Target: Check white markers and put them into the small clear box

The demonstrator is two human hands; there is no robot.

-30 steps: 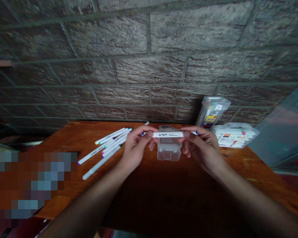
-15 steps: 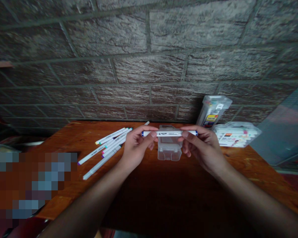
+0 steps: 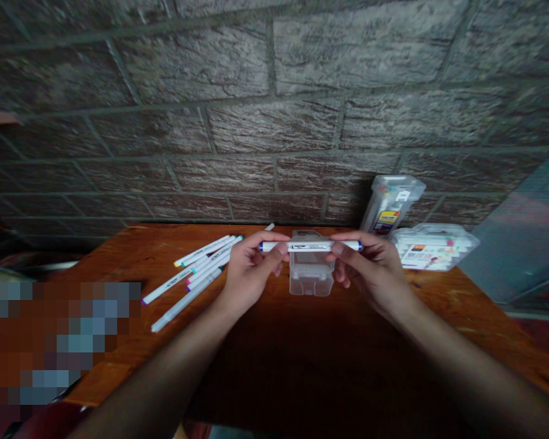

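A white marker [image 3: 309, 247] with blue ends is held level between my two hands, its printed label facing me. My left hand [image 3: 255, 262] pinches it near the left end, thumb in front and fingers behind. Near the other end, my right hand [image 3: 366, 261] grips it the same way. Behind and below the marker, a clear plastic case [image 3: 311, 284] stands on the table with its lid raised; the marker and fingers hide part of it. Several white markers [image 3: 201, 262] with coloured ends lie in a loose pile left of my left hand.
On the right of the wooden table [image 3: 119, 268] are a tall clear container [image 3: 387, 207] and a clear case of markers [image 3: 434, 247]. A brick wall [image 3: 274, 122] rises behind the table. A pixelated patch covers the lower left.
My hands and the marker keep the same pose. The whole view has shifted very slightly; nothing was taken or let go.
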